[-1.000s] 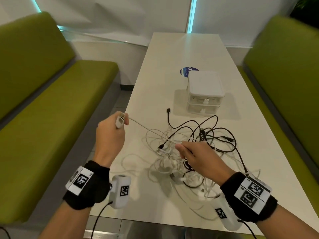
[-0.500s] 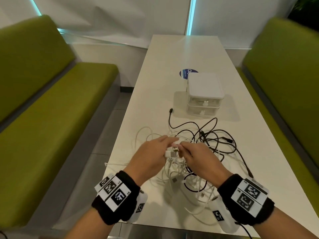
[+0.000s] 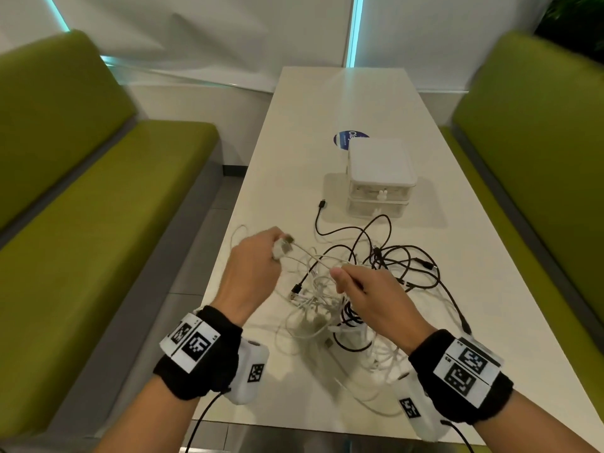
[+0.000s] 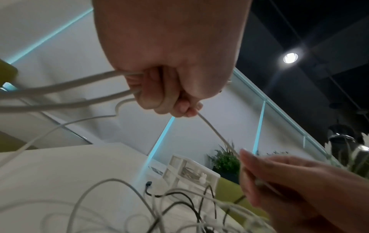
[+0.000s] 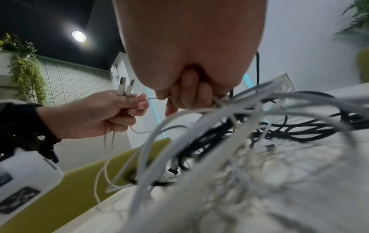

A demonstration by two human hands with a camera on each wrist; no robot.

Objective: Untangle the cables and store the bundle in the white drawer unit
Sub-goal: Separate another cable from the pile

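Observation:
A tangle of white and black cables [image 3: 343, 299] lies on the white table [image 3: 294, 178] in front of me. My left hand [image 3: 258, 259] grips two white USB plugs [image 5: 125, 85] and their white cables [image 4: 66, 93], lifted left of the heap. A white cable [image 3: 313, 256] runs taut from it to my right hand [image 3: 362, 286], which pinches that cable above the heap. The white drawer unit [image 3: 379, 178] stands beyond the cables, both drawers closed.
Green bench seats [image 3: 98, 223] flank the table, the right one [image 3: 539, 158] close to the table edge. A blue round sticker [image 3: 343, 138] lies behind the drawer unit. A black plug [image 3: 323, 204] on a black cable points toward the unit.
The hands met over the heap half a second ago. Now my left hand has pulled back left and up with the plugs, stretching the white cable from my right hand.

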